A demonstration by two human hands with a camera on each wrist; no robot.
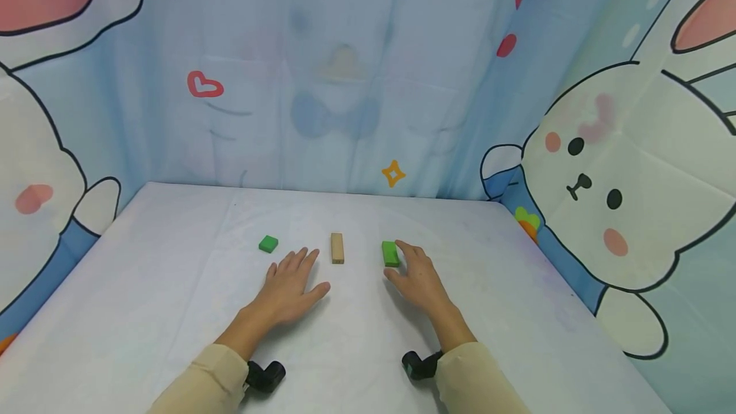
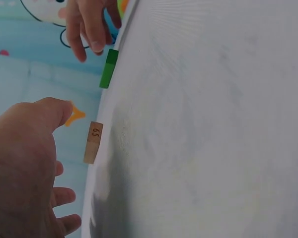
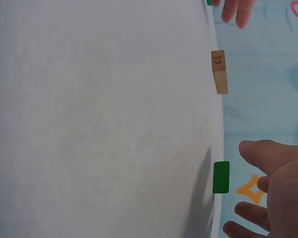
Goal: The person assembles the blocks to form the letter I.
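Observation:
A light green block (image 1: 390, 254) lies on the white table, with my right hand (image 1: 422, 281) just behind its near right side. The thumb and fingers of that hand are spread, and in the right wrist view a gap shows between the thumb and the green block (image 3: 221, 177). A plain wooden block (image 1: 337, 248), marked 65 on its end, lies in the middle. My left hand (image 1: 287, 291) hovers with fingers outstretched between the wooden block and a smaller dark green block (image 1: 268, 244) on the left. It holds nothing.
The white-covered table (image 1: 356, 337) reaches back to a blue curtain (image 1: 345, 69) printed with cartoon rabbits. Black wrist cameras (image 1: 266, 377) sit beside both sleeves, above the table's near part.

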